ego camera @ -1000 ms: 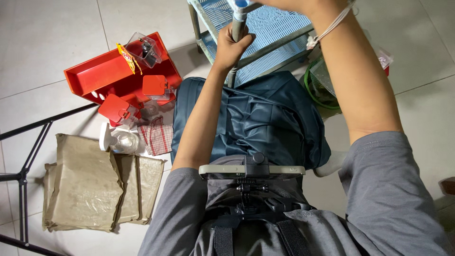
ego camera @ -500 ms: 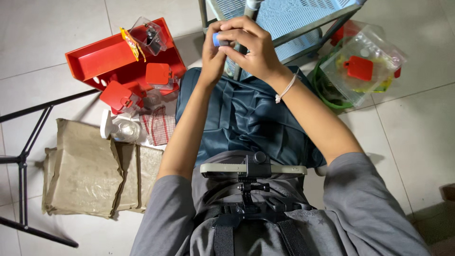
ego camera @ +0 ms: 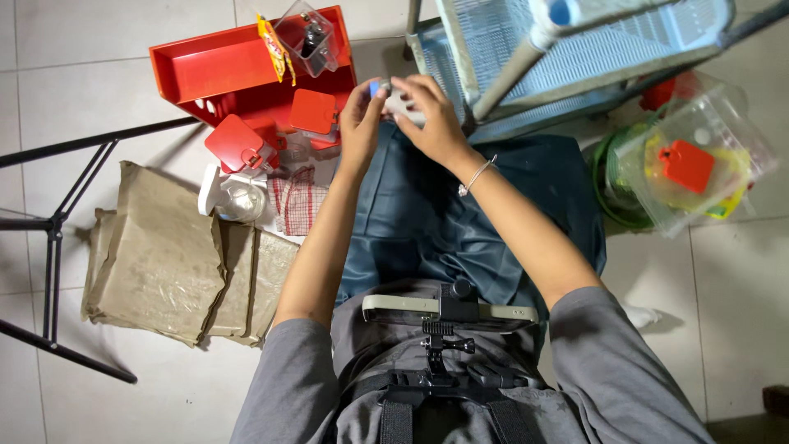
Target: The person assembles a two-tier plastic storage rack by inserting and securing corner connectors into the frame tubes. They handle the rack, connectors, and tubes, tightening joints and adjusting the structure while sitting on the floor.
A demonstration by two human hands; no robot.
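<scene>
left hand [ego camera: 360, 115] and right hand [ego camera: 431, 119] meet over the lap, at the near edge of the pale blue mesh rack [ego camera: 509, 62]. between them sits a small grey piece with a blue tip [ego camera: 388, 97]; its exact form cannot be made out, as fingers cover most of it. left grip: fingertips pinching the blue-tipped end. right grip: fingers closed around the grey body.

surroundings: red plastic tray [ego camera: 218, 70] far left on the tiled floor [ego camera: 74, 74], red-lidded clear boxes [ego camera: 242, 144] just near it, a checked cloth [ego camera: 297, 201], flattened brown cardboard [ego camera: 164, 255] near left, a clear container with red lid [ego camera: 694, 164] to the right.

judgement: the work is best done with both ends firmly supported, the piece kept over the dark blue apron [ego camera: 427, 222] so a dropped part lands there, wrists steady and clear of the rack's post.
</scene>
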